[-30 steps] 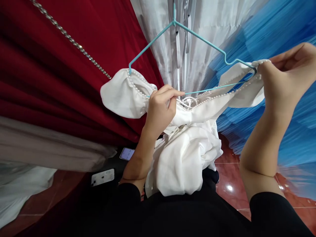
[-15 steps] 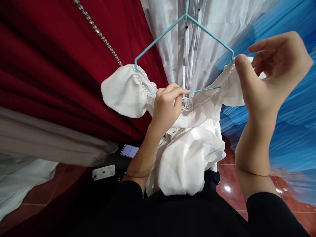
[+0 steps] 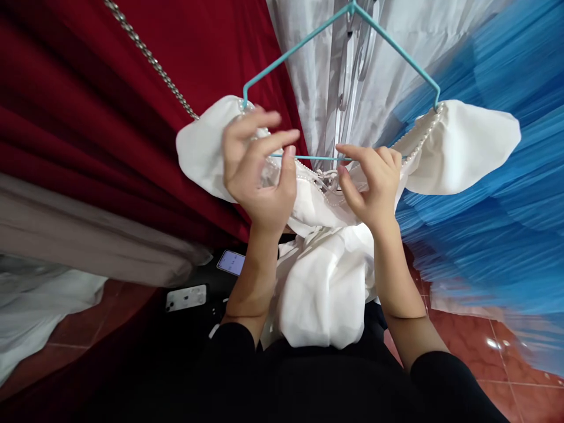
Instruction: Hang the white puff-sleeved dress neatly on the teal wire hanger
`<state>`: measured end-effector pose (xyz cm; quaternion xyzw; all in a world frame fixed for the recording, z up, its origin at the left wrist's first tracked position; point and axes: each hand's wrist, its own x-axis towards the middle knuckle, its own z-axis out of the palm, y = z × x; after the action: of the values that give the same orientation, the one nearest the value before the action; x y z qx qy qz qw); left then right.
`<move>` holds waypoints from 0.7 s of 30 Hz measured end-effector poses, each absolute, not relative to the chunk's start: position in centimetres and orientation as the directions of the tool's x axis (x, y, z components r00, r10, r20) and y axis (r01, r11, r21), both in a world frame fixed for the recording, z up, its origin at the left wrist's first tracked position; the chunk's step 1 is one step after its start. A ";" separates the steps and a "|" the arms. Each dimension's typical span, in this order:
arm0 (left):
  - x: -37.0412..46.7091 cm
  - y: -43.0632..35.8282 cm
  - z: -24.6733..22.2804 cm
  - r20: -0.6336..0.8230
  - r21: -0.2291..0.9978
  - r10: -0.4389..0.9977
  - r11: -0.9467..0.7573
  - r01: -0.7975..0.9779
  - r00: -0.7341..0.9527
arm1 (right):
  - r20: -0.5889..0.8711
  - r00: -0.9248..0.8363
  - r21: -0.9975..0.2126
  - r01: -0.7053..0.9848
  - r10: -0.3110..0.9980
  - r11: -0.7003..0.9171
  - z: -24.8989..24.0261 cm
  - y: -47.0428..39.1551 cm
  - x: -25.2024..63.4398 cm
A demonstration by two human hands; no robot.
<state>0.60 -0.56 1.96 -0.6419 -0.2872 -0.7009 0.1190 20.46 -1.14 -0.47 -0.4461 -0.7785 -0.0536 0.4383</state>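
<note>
A white dress (image 3: pixel 328 282) with puffed sleeves and a pearl-beaded neckline hangs on a light-blue hanger (image 3: pixel 299 51). Its skirt is bunched up in front of my body. My left hand (image 3: pixel 262 170) is slightly blurred, fingers spread, in front of the left sleeve and beaded edge; nothing shows in its grasp. Close to the middle of the neckline, my right hand (image 3: pixel 372 179) has thumb and index finger around the hanger's lower bar, the other fingers curled. A thin white cord loop lies behind, near the neckline's centre. The right sleeve (image 3: pixel 476 147) hangs free on the hanger's far end.
Red fabric (image 3: pixel 132 117) with a beaded chain (image 3: pixel 152 59) hangs at left, white fabric (image 3: pixel 304 82) behind, blue tulle (image 3: pixel 493 235) at right. Two phones, one white (image 3: pixel 185 298) and one with a lit screen (image 3: pixel 231 262), lie on a dark surface at lower left.
My right hand has left the right sleeve and come in to the hanger's lower bar. My left hand has let go near the bar's middle, moved left and spread its fingers.
</note>
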 end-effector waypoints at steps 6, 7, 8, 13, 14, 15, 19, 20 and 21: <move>-4.0 2.5 1.7 0.961 0.277 0.231 -0.752 0.598 -0.154 | 0.760 -0.241 -0.264 0.735 0.604 0.625 -0.8 -0.8 20.2; -4.8 3.1 1.8 0.948 0.319 0.263 -0.744 0.587 -0.182 | 0.767 -0.244 -0.256 0.731 0.593 0.632 -1.0 -0.6 20.4; -5.6 3.8 1.9 0.933 0.360 0.294 -0.724 0.589 -0.208 | 0.772 -0.249 -0.250 0.727 0.585 0.639 -1.1 -0.4 20.6; -11.3 9.2 2.5 0.777 0.597 0.509 -0.409 0.690 -0.370 | 0.759 -0.261 -0.269 0.708 0.596 0.653 -0.8 0.3 21.6; -12.3 9.8 2.4 0.751 0.639 0.489 -0.369 0.675 -0.444 | 0.753 -0.263 -0.275 0.707 0.603 0.652 -0.7 0.4 21.8; -13.1 10.1 2.1 0.776 0.623 0.427 -0.407 0.668 -0.464 | 0.747 -0.266 -0.279 0.706 0.609 0.651 -0.6 0.4 21.9; -13.5 7.4 -0.9 0.825 0.562 0.317 -0.553 0.615 -0.469 | 0.730 -0.277 -0.289 0.703 0.625 0.650 -0.5 0.2 22.0; -13.1 6.2 -1.9 0.818 0.573 0.341 -0.552 0.605 -0.464 | 0.725 -0.280 -0.297 0.696 0.629 0.653 -0.5 0.1 21.9; -12.7 5.1 -2.9 0.802 0.597 0.389 -0.537 0.595 -0.454 | 0.720 -0.283 -0.307 0.688 0.633 0.657 -0.5 0.0 21.8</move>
<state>-12.65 5.08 -2.90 -0.5175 -0.4753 -0.7078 0.0731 21.81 0.03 -0.50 -0.4128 -0.8004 -0.0316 0.4336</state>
